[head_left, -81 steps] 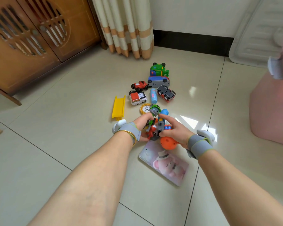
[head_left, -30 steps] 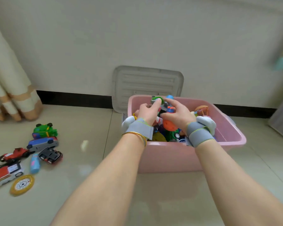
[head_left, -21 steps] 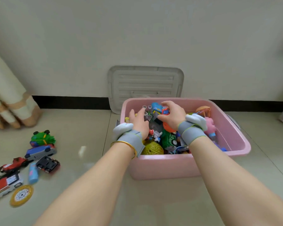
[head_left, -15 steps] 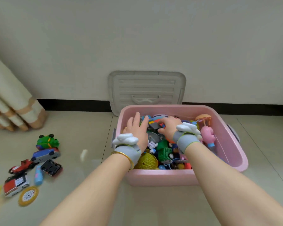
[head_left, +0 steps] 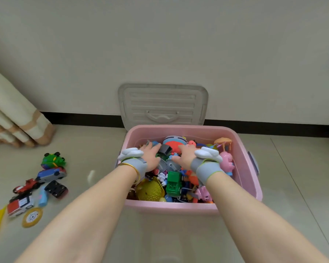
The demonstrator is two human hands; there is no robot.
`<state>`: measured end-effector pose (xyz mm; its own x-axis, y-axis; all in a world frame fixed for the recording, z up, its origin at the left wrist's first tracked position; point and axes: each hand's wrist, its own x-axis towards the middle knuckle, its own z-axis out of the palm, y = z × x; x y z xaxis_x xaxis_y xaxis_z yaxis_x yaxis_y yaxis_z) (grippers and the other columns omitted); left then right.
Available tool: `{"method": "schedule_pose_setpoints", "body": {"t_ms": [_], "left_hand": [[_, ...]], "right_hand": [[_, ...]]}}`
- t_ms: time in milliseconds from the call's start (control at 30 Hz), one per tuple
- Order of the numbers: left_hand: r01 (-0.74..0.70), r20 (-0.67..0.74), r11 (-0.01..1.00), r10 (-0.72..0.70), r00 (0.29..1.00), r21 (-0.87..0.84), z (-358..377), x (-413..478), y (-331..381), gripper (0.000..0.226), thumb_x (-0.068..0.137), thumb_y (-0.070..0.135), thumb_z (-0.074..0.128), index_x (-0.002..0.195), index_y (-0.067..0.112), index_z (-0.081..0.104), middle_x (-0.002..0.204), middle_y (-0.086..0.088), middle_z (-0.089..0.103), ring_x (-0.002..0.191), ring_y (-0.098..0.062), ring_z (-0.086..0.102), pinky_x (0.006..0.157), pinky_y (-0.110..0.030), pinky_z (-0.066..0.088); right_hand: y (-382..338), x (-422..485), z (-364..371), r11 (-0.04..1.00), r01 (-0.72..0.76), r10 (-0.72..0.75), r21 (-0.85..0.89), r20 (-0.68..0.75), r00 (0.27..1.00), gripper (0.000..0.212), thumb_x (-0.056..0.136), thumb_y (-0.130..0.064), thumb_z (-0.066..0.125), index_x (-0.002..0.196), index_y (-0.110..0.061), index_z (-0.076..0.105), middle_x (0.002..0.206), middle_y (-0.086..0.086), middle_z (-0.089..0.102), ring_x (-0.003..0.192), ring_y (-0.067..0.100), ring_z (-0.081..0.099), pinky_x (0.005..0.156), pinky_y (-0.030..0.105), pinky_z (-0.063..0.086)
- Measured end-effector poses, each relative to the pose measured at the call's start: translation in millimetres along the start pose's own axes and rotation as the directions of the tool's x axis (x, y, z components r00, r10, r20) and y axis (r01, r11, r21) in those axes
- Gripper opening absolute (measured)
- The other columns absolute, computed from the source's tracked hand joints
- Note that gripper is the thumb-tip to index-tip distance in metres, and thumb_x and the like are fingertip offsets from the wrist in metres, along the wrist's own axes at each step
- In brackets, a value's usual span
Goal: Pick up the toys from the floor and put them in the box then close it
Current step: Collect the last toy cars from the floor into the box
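Left hand (head_left: 150, 158) and right hand (head_left: 185, 157) have lowered from carrying a toy bundle above the pink box (head_left: 171, 206) to resting on the pile inside it, frame centre. Both lie flat, fingers extended, gripping nothing. Remaining floor toys (head_left: 51, 173) lie at lower left, strung diagonally toward the left edge; the left hand is nearer. Lid (head_left: 162, 103) leans on the wall behind the box.

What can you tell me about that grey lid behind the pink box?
The lid is a pale grey, plastic-looking rectangle with rounded corners, horizontal ribs and a curved moulded handle. It is off the box, standing nearly upright against the wall behind it, its bottom edge hidden by the box's rim.
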<state>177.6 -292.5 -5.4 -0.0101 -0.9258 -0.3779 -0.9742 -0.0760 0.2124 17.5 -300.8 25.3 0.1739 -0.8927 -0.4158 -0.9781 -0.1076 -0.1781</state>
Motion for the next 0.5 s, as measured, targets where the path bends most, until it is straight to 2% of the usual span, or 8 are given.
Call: {"method": "schedule_pose_setpoints", "body": {"t_ms": [33,100,200,333,500], "left_hand": [[-0.020,-0.077,0.995,0.013,0.997,-0.098,-5,-4,-6,0.057,0.096,0.020,0.042,0.151,0.018,0.024,0.157,-0.013,0.023,0.144,-0.028,0.024,0.117,-0.034,0.022],[-0.020,-0.211,0.960,-0.042,0.977,-0.281,-19,-18,-27,0.052,0.094,0.009,0.043,0.146,0.013,0.037,0.154,-0.011,0.031,0.144,-0.024,0.028,0.116,-0.028,0.022],[-0.001,-0.330,0.918,-0.142,0.933,-0.398,-35,-44,-77,0.047,0.092,0.003,0.044,0.138,0.012,0.047,0.146,-0.010,0.043,0.138,-0.025,0.036,0.110,-0.026,0.024],[0.175,-0.300,0.892,-0.317,0.900,-0.416,-32,-67,-194,0.049,0.089,0.002,0.045,0.136,0.015,0.049,0.145,-0.010,0.043,0.134,-0.029,0.038,0.110,-0.030,0.026],[0.434,-0.150,0.819,-0.516,0.843,-0.376,-1,-95,-355,0.048,0.089,0.004,0.046,0.136,0.014,0.051,0.140,-0.016,0.044,0.128,-0.037,0.043,0.108,-0.037,0.035]], "right_hand": [[-8,-3,-7,1.000,-0.015,0.015,-0.009,-0.073,0.997,0.044,0.094,-0.044,0.042,0.131,-0.021,0.046,0.133,0.013,0.050,0.120,0.034,0.048,0.096,0.041,0.042],[-36,-10,-14,1.000,-0.024,0.022,-0.007,-0.210,0.977,0.037,0.097,-0.029,0.039,0.132,-0.021,0.046,0.131,0.012,0.052,0.123,0.035,0.045,0.096,0.044,0.040],[-99,-13,-10,0.989,0.125,-0.102,0.074,-0.259,0.960,0.038,0.095,-0.015,0.041,0.133,-0.014,0.046,0.131,0.017,0.050,0.120,0.039,0.050,0.096,0.043,0.042],[-216,-12,33,0.953,0.276,-0.253,0.126,-0.170,0.952,0.041,0.090,-0.007,0.041,0.130,-0.013,0.047,0.128,0.016,0.050,0.114,0.038,0.056,0.093,0.039,0.046],[-324,1,116,0.954,0.285,-0.289,0.096,0.022,0.957,0.047,0.091,-0.010,0.041,0.137,-0.017,0.041,0.133,0.014,0.047,0.120,0.035,0.052,0.099,0.039,0.044]]}}
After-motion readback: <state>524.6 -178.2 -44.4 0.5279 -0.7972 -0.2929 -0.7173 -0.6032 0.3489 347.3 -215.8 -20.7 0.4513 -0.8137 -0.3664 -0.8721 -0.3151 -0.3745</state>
